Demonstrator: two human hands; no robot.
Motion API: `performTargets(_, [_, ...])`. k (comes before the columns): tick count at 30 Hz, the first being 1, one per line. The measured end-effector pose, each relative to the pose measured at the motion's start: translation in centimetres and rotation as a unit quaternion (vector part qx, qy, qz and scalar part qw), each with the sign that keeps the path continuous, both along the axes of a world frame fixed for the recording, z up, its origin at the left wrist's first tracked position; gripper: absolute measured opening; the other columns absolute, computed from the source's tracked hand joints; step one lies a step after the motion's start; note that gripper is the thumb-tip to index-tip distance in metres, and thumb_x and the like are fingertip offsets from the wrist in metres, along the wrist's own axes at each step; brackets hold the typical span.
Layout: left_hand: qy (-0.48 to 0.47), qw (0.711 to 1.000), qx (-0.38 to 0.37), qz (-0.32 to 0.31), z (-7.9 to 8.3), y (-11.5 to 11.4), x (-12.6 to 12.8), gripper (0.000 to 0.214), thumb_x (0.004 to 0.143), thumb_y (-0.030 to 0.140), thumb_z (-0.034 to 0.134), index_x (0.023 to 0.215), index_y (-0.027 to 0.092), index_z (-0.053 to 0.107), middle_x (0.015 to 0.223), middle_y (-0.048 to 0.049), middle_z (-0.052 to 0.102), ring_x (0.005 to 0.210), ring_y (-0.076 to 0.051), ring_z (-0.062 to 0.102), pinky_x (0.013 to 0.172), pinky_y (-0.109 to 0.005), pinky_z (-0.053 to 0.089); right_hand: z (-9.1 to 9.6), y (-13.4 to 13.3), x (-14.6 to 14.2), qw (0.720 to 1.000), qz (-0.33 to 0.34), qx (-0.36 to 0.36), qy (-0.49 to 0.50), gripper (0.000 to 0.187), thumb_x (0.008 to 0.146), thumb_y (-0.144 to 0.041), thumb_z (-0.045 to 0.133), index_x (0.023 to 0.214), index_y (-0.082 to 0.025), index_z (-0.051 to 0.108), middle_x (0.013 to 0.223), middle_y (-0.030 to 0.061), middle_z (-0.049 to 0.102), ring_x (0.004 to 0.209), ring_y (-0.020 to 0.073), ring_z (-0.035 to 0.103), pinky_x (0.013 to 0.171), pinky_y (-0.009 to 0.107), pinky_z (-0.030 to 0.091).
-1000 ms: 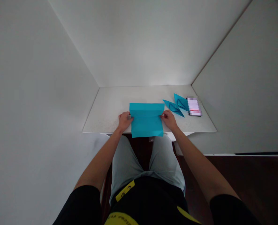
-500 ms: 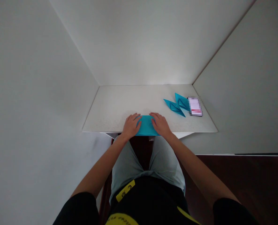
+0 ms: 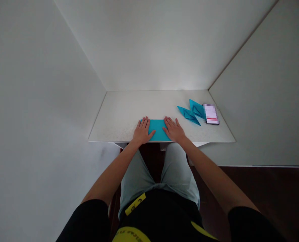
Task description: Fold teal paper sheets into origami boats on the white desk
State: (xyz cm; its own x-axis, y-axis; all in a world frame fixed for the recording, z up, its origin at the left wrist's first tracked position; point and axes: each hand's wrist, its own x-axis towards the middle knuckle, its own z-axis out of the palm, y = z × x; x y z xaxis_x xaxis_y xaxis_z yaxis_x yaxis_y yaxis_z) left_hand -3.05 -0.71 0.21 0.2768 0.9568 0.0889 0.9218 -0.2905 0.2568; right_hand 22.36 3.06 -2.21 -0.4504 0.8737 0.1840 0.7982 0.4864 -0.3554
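Observation:
A blue sheet of paper (image 3: 158, 130) lies flat near the front edge of the white table, its two ends covered by my hands. On its left end rests my left hand (image 3: 142, 131), palm down, fingers stretched out and thumb pointing inward. My right hand (image 3: 174, 129) presses flat on the right end, fingers spread, with its thumb on the paper. The middle of the sheet shows between the two hands. Neither hand grips anything.
Two folded blue paper shapes with pointed ends, the nearer one (image 3: 189, 115) and the farther one (image 3: 196, 108), lie at the right of the table (image 3: 119, 114). A phone (image 3: 211, 114) with a blurred-out screen sits beside them. Walls close in the back and both sides.
The blue paper has shifted away from me, so it no longer overhangs the table's front edge. Both hands have gone from curled at its far edge to lying flat on it.

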Motion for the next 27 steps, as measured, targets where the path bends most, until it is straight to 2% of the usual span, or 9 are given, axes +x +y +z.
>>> performTargets(3, [-0.005, 1.000, 0.007, 0.007, -0.1, -0.2, 0.1, 0.089, 0.106, 0.062, 0.047, 0.173, 0.005, 0.031, 0.181, -0.0218, 0.024, 0.171, -0.036, 0.019, 0.140, -0.054, 0.013, 0.0, -0.1, 0.5, 0.999, -0.033, 0.026, 0.007, 0.071, 0.112, -0.048, 0.036, 0.174, -0.013, 0.033, 0.175, 0.0188, 0.039, 0.164, 0.0381, 0.037, 0.136, 0.071, 0.011])
performTargets(5, [-0.009, 1.000, 0.009, 0.005, -0.2, -0.3, 0.1, 0.093, 0.104, 0.064, 0.051, 0.173, 0.005, 0.031, 0.181, -0.0228, 0.023, 0.171, -0.036, 0.019, 0.140, -0.054, 0.013, 0.2, -0.6, -0.3, 0.999, -0.035, 0.036, 0.009, 0.071, 0.113, -0.046, 0.034, 0.174, -0.010, 0.032, 0.177, 0.0197, 0.035, 0.166, 0.0375, 0.033, 0.137, 0.070, 0.010])
performTargets(9, [-0.007, 1.000, 0.010, -0.002, -0.2, -0.3, 0.0, 0.096, 0.102, 0.066, 0.053, 0.173, 0.006, 0.030, 0.180, -0.0239, 0.023, 0.170, -0.037, 0.019, 0.139, -0.057, 0.014, 0.4, -1.6, -3.3, 1.000, 0.029, 0.004, 0.007, 0.068, 0.114, -0.044, 0.031, 0.174, -0.014, 0.033, 0.178, 0.0158, 0.034, 0.167, 0.0341, 0.032, 0.137, 0.067, 0.018])
performTargets(12, [-0.001, 1.000, 0.011, -0.004, -0.2, -0.3, 0.0, 0.098, 0.101, 0.067, 0.054, 0.173, 0.005, 0.029, 0.181, -0.0246, 0.022, 0.171, -0.037, 0.019, 0.139, -0.055, 0.013, 0.1, -1.9, -4.0, 0.999, 0.042, -0.010, 0.006, 0.066, 0.114, -0.044, 0.031, 0.174, -0.016, 0.034, 0.178, 0.0145, 0.034, 0.167, 0.0331, 0.032, 0.136, 0.066, 0.021])
performTargets(17, [-0.003, 1.000, 0.006, 0.009, -0.4, -0.4, 0.0, 0.103, 0.101, 0.071, 0.052, 0.173, 0.002, 0.025, 0.180, -0.0265, 0.021, 0.171, -0.037, 0.017, 0.140, -0.057, 0.011, -0.3, -1.4, -1.0, 1.000, -0.001, -0.010, -0.001, 0.069, 0.113, -0.047, 0.033, 0.173, -0.013, 0.034, 0.178, 0.0175, 0.033, 0.166, 0.0355, 0.033, 0.136, 0.068, 0.019])
performTargets(23, [-0.003, 1.000, 0.004, 0.026, 0.3, -0.5, 0.2, 0.096, 0.103, 0.066, 0.052, 0.174, 0.006, 0.027, 0.180, -0.0244, 0.024, 0.170, -0.038, 0.019, 0.139, -0.059, 0.012, -0.5, -1.4, 2.1, 0.999, -0.035, 0.003, 0.012, 0.070, 0.112, -0.049, 0.037, 0.173, -0.017, 0.035, 0.177, 0.0167, 0.037, 0.165, 0.0367, 0.035, 0.135, 0.070, 0.018])
performTargets(25, [0.010, 1.000, 0.011, 0.001, 0.6, -1.1, 0.9, 0.083, 0.107, 0.057, 0.047, 0.174, 0.010, 0.030, 0.180, -0.0202, 0.029, 0.170, -0.035, 0.021, 0.139, -0.058, 0.013, -0.3, -1.5, 2.2, 0.999, -0.031, 0.003, 0.014, 0.068, 0.112, -0.048, 0.038, 0.173, -0.019, 0.035, 0.177, 0.0151, 0.036, 0.166, 0.0357, 0.033, 0.135, 0.069, 0.018])
performTargets(27, [0.017, 0.998, 0.020, -0.053, 0.9, -2.4, 2.0, 0.070, 0.110, 0.047, 0.041, 0.173, 0.017, 0.035, 0.179, -0.0142, 0.035, 0.170, -0.031, 0.024, 0.139, -0.056, 0.015, 0.0, -1.6, 2.3, 1.000, -0.024, 0.000, 0.018, 0.066, 0.112, -0.045, 0.039, 0.173, -0.022, 0.036, 0.178, 0.0124, 0.035, 0.167, 0.0344, 0.032, 0.135, 0.069, 0.018])
